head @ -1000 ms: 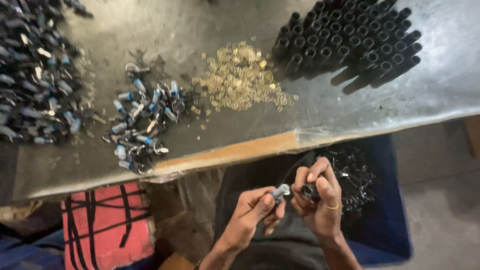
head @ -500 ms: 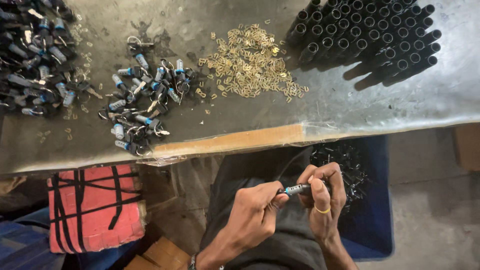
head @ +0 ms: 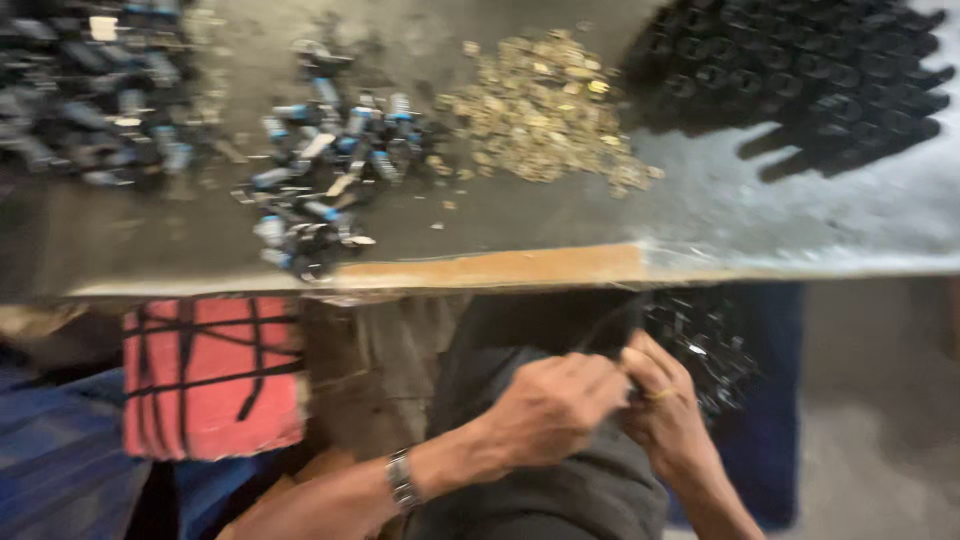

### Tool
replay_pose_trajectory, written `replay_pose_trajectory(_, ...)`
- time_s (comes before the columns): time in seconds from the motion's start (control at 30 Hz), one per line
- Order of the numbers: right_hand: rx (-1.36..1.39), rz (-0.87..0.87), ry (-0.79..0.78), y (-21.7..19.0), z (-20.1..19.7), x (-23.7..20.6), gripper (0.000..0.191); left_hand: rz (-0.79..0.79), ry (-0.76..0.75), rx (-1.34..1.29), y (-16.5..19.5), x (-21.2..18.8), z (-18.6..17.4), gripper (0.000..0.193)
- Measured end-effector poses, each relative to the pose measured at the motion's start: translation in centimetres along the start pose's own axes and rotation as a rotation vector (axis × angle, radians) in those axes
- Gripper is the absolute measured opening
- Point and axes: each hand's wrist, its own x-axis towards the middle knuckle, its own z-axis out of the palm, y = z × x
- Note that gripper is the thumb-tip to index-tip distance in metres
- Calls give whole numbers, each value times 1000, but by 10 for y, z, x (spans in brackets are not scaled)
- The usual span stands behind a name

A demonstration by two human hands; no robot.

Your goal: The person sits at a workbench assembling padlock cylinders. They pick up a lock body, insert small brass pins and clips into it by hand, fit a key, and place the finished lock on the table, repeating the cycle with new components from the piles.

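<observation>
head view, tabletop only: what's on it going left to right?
Dark heap of blurred small parts → pile of blue-and-silver small parts → heap of small brass-coloured pieces → block of black tubes.

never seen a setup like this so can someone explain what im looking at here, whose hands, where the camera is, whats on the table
There is no machine here. A person wears a camera on the head, so the one picture looks down at their own two bare hands. The left hand and the right hand meet above the lap, below the table edge. The picture is blurred, so what their grip closes on cannot be made out. On the table lie a heap of small brass-coloured pieces, a pile of small black and blue parts and a block of black tubes. A red cloth sits lower left.
</observation>
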Motion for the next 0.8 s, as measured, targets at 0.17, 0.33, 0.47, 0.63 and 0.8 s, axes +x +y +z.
replay_pose_trajectory(0.17,-563,-663,172,-1,-29,-17,37,-15,0,88,14,29,-101,33)
replay_pose_trajectory(0.33,-1197,-360,561,-101,-88,-105,41,-388,467,400,35,38,-276,16)
replay_pose_trajectory(0.47,-798,-672,453,-71,-80,-84,42,-384,349,713,-9,43,-269,25)
replay_pose_trajectory(0.63,-727,-737,324,-80,-42,-100,27,-309,214,843,-23,53,-255,26)
replay_pose_trajectory(0.8,-652,-763,217,-162,25,-163,19,-252,283,755,35,91,-327,17)
